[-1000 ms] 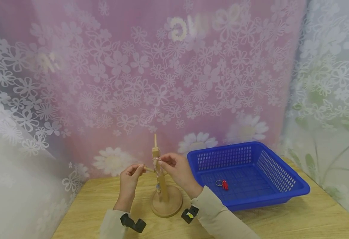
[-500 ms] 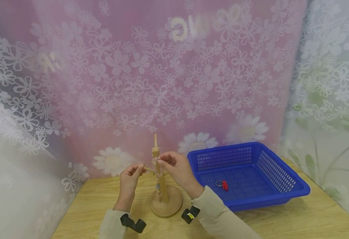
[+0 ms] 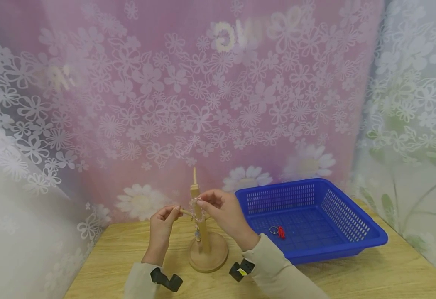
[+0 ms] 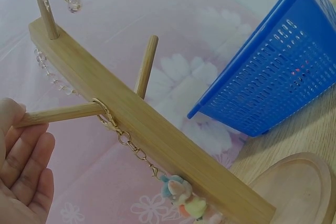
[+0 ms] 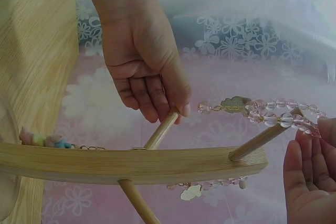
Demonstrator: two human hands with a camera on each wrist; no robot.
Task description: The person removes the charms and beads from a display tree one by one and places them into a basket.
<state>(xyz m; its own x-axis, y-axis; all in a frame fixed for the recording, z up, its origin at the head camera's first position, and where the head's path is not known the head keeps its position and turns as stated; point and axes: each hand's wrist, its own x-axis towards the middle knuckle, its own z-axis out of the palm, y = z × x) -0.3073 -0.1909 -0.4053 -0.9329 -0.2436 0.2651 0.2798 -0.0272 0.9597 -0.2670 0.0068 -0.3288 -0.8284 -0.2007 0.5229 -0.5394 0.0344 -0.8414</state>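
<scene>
My left hand (image 3: 160, 232) pinches the tip of a side peg (image 4: 63, 114) on a wooden display stand (image 3: 203, 232). From that peg a keychain (image 4: 139, 153) hangs by its gold clasp, with a small pastel figure (image 4: 184, 195) at its end. My right hand (image 5: 312, 182) holds a bracelet of clear pink beads (image 5: 286, 120) between thumb and fingers. Its loop surrounds the upper peg (image 5: 260, 142), and a gold cloud charm (image 5: 234, 104) dangles from it. Another beaded strand (image 4: 52, 74) with a cloud charm (image 5: 190, 192) hangs behind the post.
A blue plastic basket (image 3: 337, 252) stands to the right on the wood-grain table (image 3: 102, 253). Inside lies a red figure keychain (image 3: 281, 232) with a metal ring. The stand's round base (image 3: 208, 263) sits left of the basket. A pink floral curtain (image 3: 203, 104) closes off the back.
My right wrist has shifted slightly to the right, while its fingertips stay at the bead bracelet. The left hand keeps its place on the peg.
</scene>
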